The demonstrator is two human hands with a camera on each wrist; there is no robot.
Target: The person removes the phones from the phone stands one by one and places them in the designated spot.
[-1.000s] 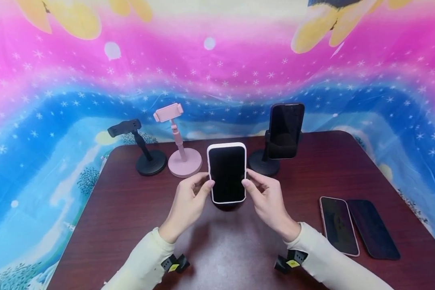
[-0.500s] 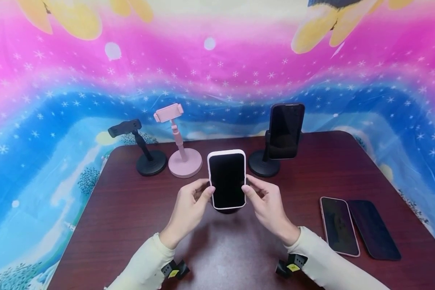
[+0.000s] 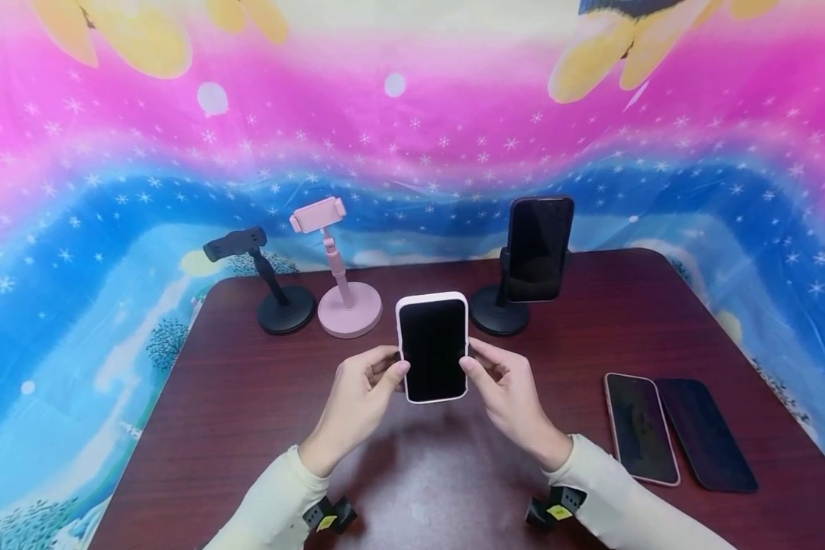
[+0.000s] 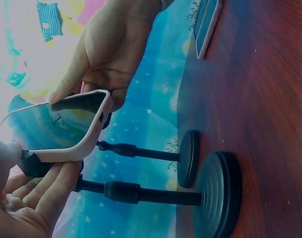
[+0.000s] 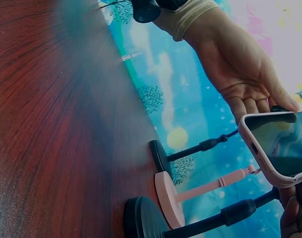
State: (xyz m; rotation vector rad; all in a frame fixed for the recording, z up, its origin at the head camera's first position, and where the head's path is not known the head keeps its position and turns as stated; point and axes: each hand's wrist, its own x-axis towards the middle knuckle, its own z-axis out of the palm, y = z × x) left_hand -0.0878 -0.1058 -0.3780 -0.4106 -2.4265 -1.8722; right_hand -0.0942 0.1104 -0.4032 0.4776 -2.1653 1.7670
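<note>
A phone (image 3: 434, 349) in a pale pink case sits upright, leaning back slightly, in the black clamp (image 4: 33, 164) of a phone stand. The stand's pole (image 4: 153, 193) and round base (image 5: 141, 218) show in the wrist views; in the head view the phone hides them. My left hand (image 3: 354, 396) grips the phone's left edge, thumb on the front side and fingers behind. On the opposite edge my right hand (image 3: 516, 393) holds it the same way. The left wrist view shows my left thumb (image 4: 5, 153) over the clamp's end.
Behind, on the left, are a black phone stand (image 3: 285, 309) and a pink phone stand (image 3: 351, 309). Back right, another black stand (image 3: 500, 309) carries a dark phone (image 3: 539, 248). Two phones, one pink-edged (image 3: 642, 428) and one dark (image 3: 706, 434), lie at the table's right.
The held phone has come down in the head view, and both hands moved down with it. The stand's base, partly seen below the phone earlier, is now covered by it.
</note>
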